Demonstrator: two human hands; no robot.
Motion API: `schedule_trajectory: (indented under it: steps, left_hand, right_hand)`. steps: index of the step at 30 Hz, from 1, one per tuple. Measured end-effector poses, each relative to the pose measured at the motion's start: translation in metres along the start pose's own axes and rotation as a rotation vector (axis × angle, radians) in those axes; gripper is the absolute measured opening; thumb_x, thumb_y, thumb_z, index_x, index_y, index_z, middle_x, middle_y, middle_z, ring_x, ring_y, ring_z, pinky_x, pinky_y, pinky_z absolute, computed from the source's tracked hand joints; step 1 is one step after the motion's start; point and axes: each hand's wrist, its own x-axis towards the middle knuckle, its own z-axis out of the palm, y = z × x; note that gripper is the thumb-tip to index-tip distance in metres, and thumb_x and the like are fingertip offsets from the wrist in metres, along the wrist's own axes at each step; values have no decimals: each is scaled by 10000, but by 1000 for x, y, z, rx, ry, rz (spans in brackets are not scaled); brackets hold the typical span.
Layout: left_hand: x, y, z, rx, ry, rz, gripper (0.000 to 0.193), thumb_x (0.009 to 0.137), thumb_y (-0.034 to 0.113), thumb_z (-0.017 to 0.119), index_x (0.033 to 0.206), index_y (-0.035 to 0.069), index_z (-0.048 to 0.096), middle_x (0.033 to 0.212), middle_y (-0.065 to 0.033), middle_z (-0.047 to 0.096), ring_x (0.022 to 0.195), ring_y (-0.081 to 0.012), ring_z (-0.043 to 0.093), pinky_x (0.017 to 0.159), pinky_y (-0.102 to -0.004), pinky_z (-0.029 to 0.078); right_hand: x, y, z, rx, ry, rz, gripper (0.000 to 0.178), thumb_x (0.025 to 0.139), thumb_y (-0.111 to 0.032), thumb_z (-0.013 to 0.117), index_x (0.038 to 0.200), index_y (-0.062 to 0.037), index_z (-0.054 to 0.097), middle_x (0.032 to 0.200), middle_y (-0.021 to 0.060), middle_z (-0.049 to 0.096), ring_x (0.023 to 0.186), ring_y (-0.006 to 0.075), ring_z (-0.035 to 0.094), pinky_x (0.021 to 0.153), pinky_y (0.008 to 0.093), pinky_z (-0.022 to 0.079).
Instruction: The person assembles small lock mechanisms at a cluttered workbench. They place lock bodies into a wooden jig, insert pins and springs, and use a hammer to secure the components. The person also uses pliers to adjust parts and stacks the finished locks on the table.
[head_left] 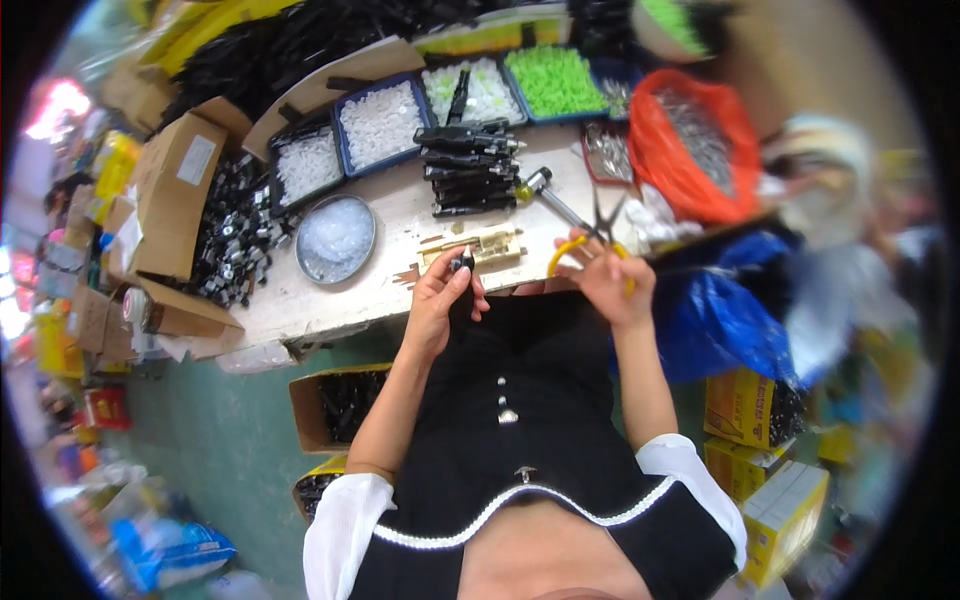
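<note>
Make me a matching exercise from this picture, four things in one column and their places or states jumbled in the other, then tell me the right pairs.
Things:
1. Yellow-handled tool
2. Black piece
3. Round dish
4. Orange-red bag

Places or states:
A. On the table, left of the stacked black parts
B. Open, with silvery parts inside
C. In the right hand
D. In the left hand

Right pairs: 1-C, 2-D, 3-A, 4-B.

Bare worktop (398,205) leaves a passage between the round dish (303,265) and the black stack (470,172); behind, the blue tray (343,140) blocks the way.
</note>
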Motion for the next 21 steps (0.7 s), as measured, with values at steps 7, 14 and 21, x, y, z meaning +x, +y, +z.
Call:
schedule_trajectory:
  steps: [7, 14, 21]
  left_hand:
    - [-13, -7, -1, -7, 56, -15, 315, 902, 178, 539, 1182, 42, 488, 736, -79, 569, 610, -162, 585, 503, -255, 465]
    - [-21, -19, -7, 150, 114, 92, 290, 895, 146, 554, 1170, 58, 520, 739, -65, 580, 596, -123, 565, 507, -223, 441]
    - [-27, -18, -3, 457, 190, 142, 302, 878, 161, 589, 1156, 48, 564, 709, -14, 578, 577, -56, 523, 488, -175, 400]
  right_hand:
    - [3, 33, 13, 65, -79, 244, 152, 830, -153, 570, 805, -5, 547, 888, 68, 477, 692, 111, 462, 546, 264, 402]
    - [-17, 58, 10, -1198, -91, 126, 207, 867, -148, 573, 953, 39, 585, 902, 85, 577, 800, 169, 557, 701, 274, 439]
    - [-15, 66, 20, -1518, -159, -58, 222, 841, -142, 579, 935, 60, 571, 1010, 191, 574, 948, 350, 536, 820, 382, 432]
